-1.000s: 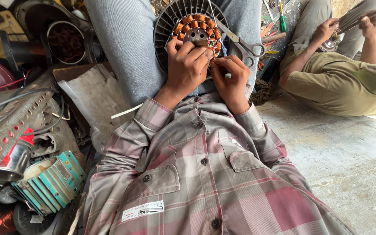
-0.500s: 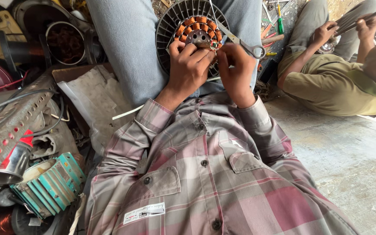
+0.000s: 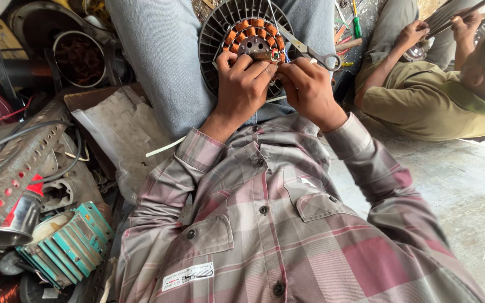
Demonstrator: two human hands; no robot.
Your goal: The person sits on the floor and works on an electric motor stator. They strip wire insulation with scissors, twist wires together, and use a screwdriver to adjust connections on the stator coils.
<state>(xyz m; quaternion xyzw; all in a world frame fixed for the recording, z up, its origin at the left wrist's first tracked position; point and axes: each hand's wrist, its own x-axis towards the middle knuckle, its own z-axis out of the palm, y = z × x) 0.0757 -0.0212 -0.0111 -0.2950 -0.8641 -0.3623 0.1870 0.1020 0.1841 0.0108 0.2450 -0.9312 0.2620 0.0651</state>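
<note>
A round dark fan motor stator (image 3: 220, 28) with copper windings (image 3: 241, 29) rests on my lap between my knees. My left hand (image 3: 243, 81) lies over its near rim, fingers curled and pinching at the windings near the hub. My right hand (image 3: 307, 87) sits right beside it, fingertips closed on something small at the same spot; a thin wire may run there, but it is too fine to tell. Grey scissors (image 3: 312, 53) lie on my right thigh, just beyond the right hand.
Another person in an olive shirt (image 3: 428, 95) sits at the right, hands on thin rods. A green screwdriver (image 3: 356, 22) lies beyond the scissors. Left side: a teal finned motor housing (image 3: 65, 244), a perforated metal strip (image 3: 7, 168), a round can (image 3: 79, 59), cardboard (image 3: 122, 126).
Both hands have crept a little up toward the hub of the stator. My view has shifted slightly, and the other person's head now shows at the right.
</note>
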